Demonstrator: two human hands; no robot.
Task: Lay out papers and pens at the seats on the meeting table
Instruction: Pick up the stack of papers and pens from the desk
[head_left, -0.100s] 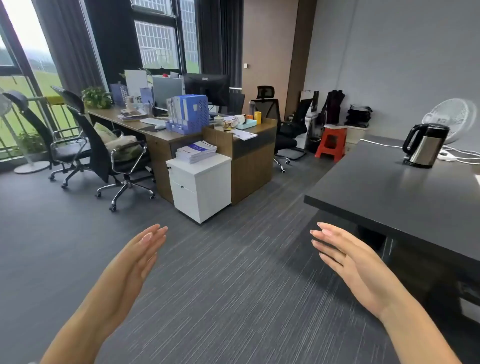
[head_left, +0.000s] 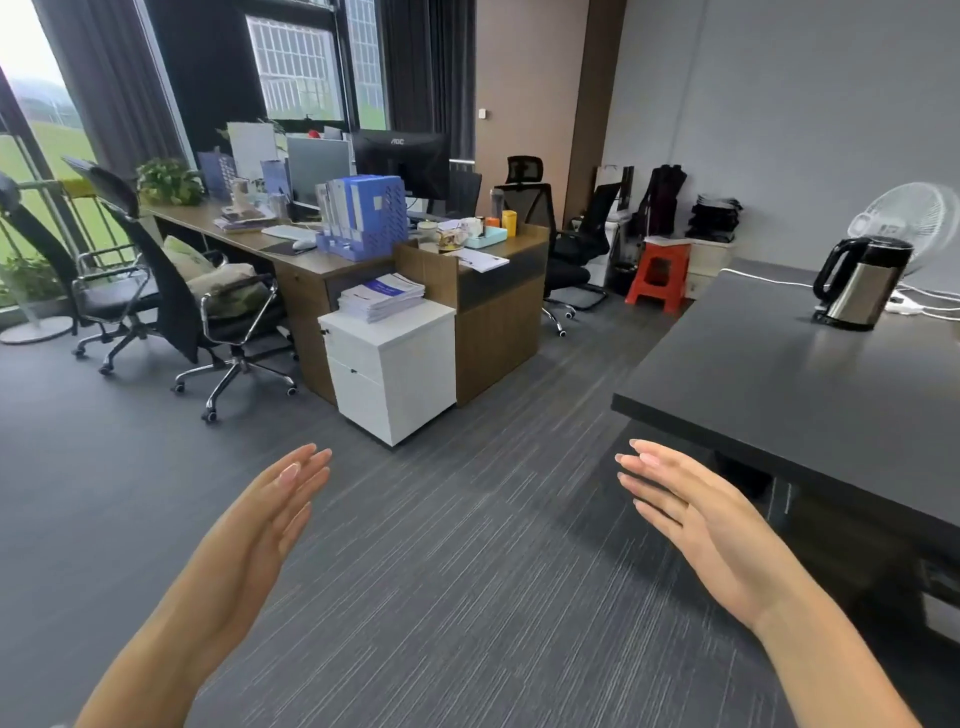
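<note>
Kettle (head_left: 860, 283) on dark table (head_left: 779, 374), stool (head_left: 658, 275) beyond.

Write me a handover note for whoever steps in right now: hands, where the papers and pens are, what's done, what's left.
Left hand: open, flat, empty, held out over the carpet.
Right hand: open, flat, empty, just off the near corner of the dark table.
Materials: a stack of printed papers sits on the white drawer cabinet ahead. No pens can be made out from here.
Dark table, to the right: only a kettle and white cables show on the visible part; no chairs visible at it.
Done: nothing laid out on the part in view.
Left: collect papers, find pens, then set them at each seat.
</note>
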